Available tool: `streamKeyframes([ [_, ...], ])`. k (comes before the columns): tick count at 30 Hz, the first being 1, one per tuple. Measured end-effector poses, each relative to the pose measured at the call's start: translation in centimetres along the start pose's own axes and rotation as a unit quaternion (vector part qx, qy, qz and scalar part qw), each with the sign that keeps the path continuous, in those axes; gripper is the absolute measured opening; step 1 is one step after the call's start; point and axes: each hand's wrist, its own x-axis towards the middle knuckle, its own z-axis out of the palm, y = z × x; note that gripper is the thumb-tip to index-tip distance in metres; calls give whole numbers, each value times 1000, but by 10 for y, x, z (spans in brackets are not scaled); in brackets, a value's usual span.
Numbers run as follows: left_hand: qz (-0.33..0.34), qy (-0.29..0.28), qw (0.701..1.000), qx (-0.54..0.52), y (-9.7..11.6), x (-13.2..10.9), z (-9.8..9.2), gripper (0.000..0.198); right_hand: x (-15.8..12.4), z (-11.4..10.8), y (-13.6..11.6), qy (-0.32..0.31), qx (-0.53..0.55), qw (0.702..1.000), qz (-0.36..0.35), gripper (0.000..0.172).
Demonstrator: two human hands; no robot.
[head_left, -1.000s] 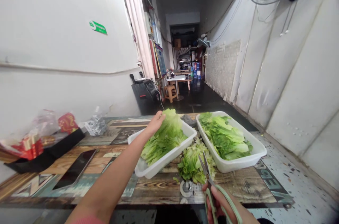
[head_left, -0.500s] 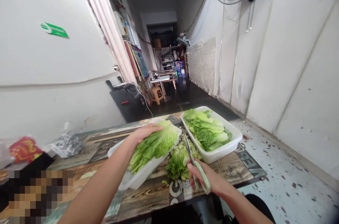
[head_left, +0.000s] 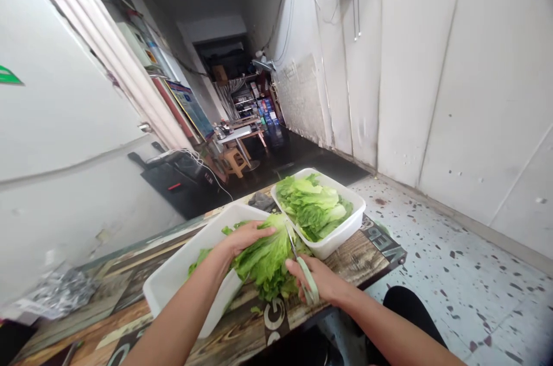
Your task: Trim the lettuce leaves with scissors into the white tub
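Observation:
My left hand [head_left: 249,237] is closed on a leafy head of lettuce [head_left: 265,256], held over the right rim of the left white tub [head_left: 162,291] and the table beside it. In my right hand [head_left: 313,280] is a pair of scissors [head_left: 309,276] with pale green handles. Its blades reach the pale stem end of the lettuce, and they look nearly closed. Under the held head, loose leaves and trimmings on the table are partly hidden. More lettuce leaves [head_left: 313,204] fill the right white tub [head_left: 358,219].
Both tubs stand on a wooden-plank patterned table [head_left: 345,259]. A grey cloth [head_left: 261,201] lies behind them, and a silvery crumpled bundle [head_left: 64,291] sits at the far left. My knee [head_left: 410,314] is below the table's right edge, near the speckled floor [head_left: 466,274].
My left hand has brought the lettuce out of the left tub, rightward to the scissors. The blades now meet its stem end. The view has turned to the right.

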Motion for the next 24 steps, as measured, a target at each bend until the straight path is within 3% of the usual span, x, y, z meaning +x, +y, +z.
streamKeyframes([
  [6,-36,-22,999,-18,4,5,-6,55,1,-1,3,27,5,1000,16,57],
  [12,-37,-10,999,20,13,-4,-13,50,-12,-2,3,-36,31,999,10,58],
  [19,-41,-6,991,131,16,-8,-2,44,13,0,-5,-12,59,998,6,61],
  [22,-27,-19,989,141,21,-12,-9,45,14,0,1,-1,67,998,13,62],
  [24,-5,4,991,131,33,-15,-16,50,7,1,11,-15,82,996,27,64],
])
